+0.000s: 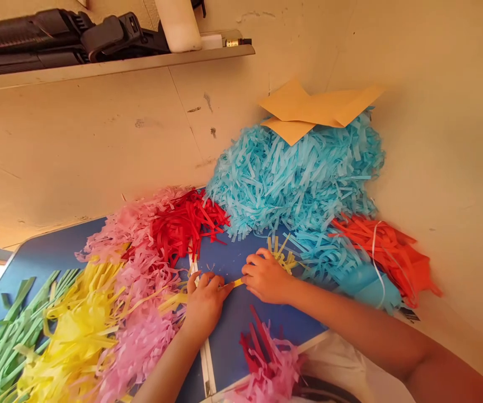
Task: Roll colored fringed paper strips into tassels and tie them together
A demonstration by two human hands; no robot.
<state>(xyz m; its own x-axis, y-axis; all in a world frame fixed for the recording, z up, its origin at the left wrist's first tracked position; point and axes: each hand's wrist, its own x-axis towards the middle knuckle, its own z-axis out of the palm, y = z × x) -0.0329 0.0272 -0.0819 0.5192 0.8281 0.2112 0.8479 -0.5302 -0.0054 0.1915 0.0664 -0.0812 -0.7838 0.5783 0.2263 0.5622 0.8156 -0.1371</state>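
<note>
Blue table by a tan wall: a narrow yellow strip between two hands

Beyond the hands, the matte blue tabletop (235, 336) meets a scuffed tan wall (98, 145). The narrow yellow paper strip (237, 282) spans the short gap between the left hand (205, 302) and the right hand (268, 277), just above the table. Both hands are closed in, fingers curled, each seeming to pinch one end; the exact grip is hidden beneath the fingers.

Loose yellow paper fringe (284, 260) spreads just past the right hand. Left of the left hand lies a heap of shredded pink tissue fringe (149, 330); ahead of the hands rises a large mound of light-blue tissue fringe (300, 173).

To work the strip well, I'd keep light, even tension between the pinches, since thin paper would probably tear under a jerk, and hold the pink heap's stray ends clear of the fingers.
</note>
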